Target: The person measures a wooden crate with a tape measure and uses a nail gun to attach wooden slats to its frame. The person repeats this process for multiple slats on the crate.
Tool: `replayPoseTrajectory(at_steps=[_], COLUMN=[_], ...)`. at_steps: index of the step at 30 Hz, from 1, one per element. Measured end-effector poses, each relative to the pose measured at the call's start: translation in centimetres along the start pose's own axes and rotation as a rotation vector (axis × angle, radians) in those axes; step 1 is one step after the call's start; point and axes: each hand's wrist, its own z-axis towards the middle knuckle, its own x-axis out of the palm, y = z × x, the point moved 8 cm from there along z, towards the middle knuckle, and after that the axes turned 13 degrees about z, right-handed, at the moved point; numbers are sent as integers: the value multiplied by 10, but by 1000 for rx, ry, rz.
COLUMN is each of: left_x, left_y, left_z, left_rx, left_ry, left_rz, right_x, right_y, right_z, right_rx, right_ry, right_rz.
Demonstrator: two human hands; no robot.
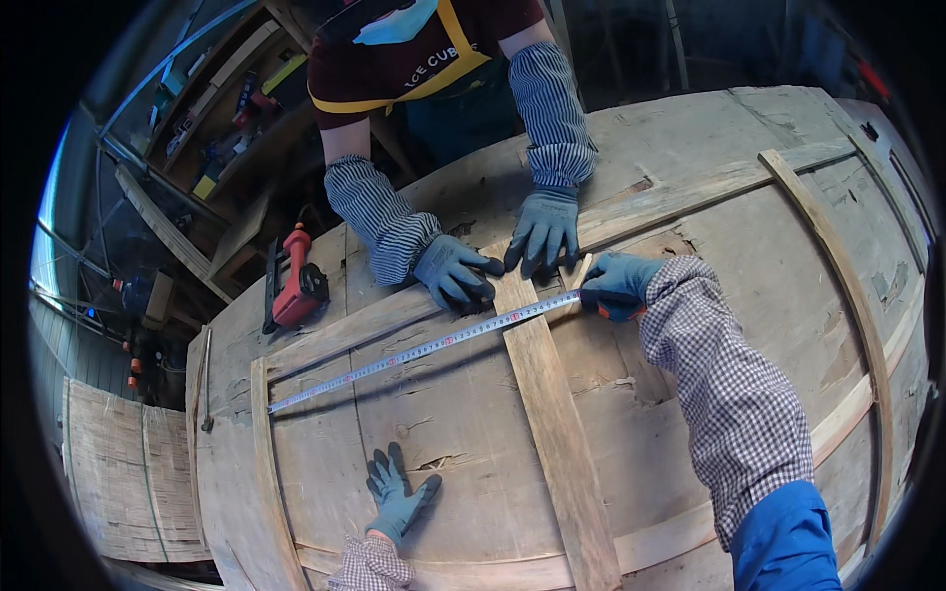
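Observation:
My right hand [619, 280], in a grey-blue glove, is closed round a tape measure [623, 313]; the case is mostly hidden by my fingers. Its white blade [434, 345] runs out leftward, its far end at the left wooden slat [268, 443], and crosses the middle slat [552, 414]. My left hand [396, 500], gloved too, lies with fingers spread on the wooden panel [463, 404]. Across from me, a co-worker's two gloved hands [455, 271] rest at the top end of the middle slat, by the long rail [680, 202].
A red and black power nailer [296, 281] lies on the panel at the far left. A hammer [207, 419] is by the left edge. Another slat [838, 256] crosses the right side. Stacked wood sheets [133, 473] stand at lower left, and a cluttered shelf [222, 108] is behind.

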Motion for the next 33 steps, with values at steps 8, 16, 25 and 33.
replayPoseTrajectory(at_steps=[8,16,25,33], left_x=[-49,32,-35,-78], left_y=[-74,-14,-22,-212], left_z=[-157,-168,-148,-106], left_rx=[386,152,214,567], left_ry=[-331,-336,-436,-527], left_rz=[220,223,-71,-237], right_x=[-2,1,-13,29], right_y=[3,2,-9,12], right_z=[2,19,12,24], right_rx=[-52,-135,-240,-32], right_ry=[-24,-76,-216,117], right_rz=[-97,34,32,-115])
